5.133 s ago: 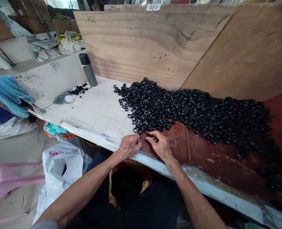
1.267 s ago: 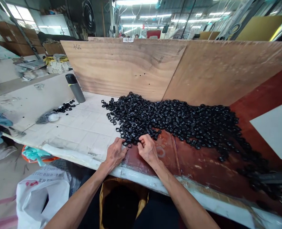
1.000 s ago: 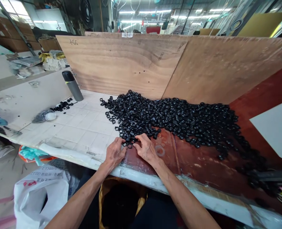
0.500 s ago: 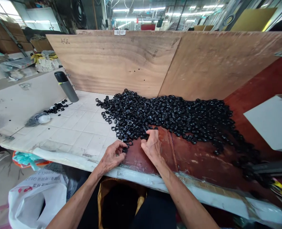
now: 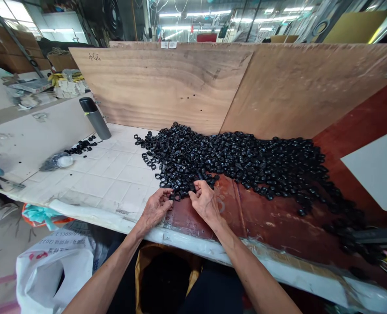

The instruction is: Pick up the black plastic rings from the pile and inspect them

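Left hand [image 5: 153, 210] moved nearer right hand [image 5: 205, 203], above a paper bag [image 5: 140, 270].

black rings [image 5: 242, 163] too small to detail, what fingers [image 5: 196, 188] hold unclear

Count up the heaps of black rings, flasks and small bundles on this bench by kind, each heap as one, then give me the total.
Large heap of black rings: 1
Small heap of black rings: 1
Grey flask: 1
Small grey bundle: 1
Total: 4
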Demonstrator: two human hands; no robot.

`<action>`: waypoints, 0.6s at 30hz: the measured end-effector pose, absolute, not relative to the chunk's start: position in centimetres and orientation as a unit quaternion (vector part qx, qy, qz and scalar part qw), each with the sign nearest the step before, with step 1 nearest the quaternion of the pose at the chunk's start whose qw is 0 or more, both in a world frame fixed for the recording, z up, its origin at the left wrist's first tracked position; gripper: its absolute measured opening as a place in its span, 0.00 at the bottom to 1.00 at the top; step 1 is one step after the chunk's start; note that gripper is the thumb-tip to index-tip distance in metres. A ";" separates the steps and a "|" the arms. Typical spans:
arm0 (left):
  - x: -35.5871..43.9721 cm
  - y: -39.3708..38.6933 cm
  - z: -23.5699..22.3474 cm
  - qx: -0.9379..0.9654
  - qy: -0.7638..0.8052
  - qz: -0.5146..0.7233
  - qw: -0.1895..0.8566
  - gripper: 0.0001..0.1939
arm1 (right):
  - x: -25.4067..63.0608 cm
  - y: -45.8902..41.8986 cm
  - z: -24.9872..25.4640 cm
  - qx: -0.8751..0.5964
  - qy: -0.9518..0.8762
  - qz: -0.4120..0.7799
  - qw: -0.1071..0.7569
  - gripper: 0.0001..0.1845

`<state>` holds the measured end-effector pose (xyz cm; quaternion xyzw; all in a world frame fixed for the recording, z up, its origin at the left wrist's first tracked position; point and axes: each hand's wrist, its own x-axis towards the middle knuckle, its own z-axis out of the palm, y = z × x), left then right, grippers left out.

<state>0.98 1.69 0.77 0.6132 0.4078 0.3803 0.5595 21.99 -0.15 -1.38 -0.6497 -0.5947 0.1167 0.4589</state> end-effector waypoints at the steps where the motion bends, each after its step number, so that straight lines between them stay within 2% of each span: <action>1: 0.9 1.6 0.9 0.597 0.400 0.392 0.574 0.18 | 22.0 -0.2 -1.2 -0.650 -0.579 0.121 0.477 0.15; 8: 0.9 1.2 2.2 0.507 0.352 0.409 0.672 0.19 | 21.5 -0.7 0.6 -0.552 -0.592 0.244 0.535 0.07; 14: 0.1 1.5 1.7 0.506 0.331 0.427 0.673 0.17 | 20.5 -1.2 1.3 -0.486 -0.537 0.408 0.556 0.14; 18: -0.2 1.6 1.2 0.487 0.316 0.410 0.704 0.17 | 20.4 -1.0 1.3 -0.464 -0.554 0.389 0.571 0.10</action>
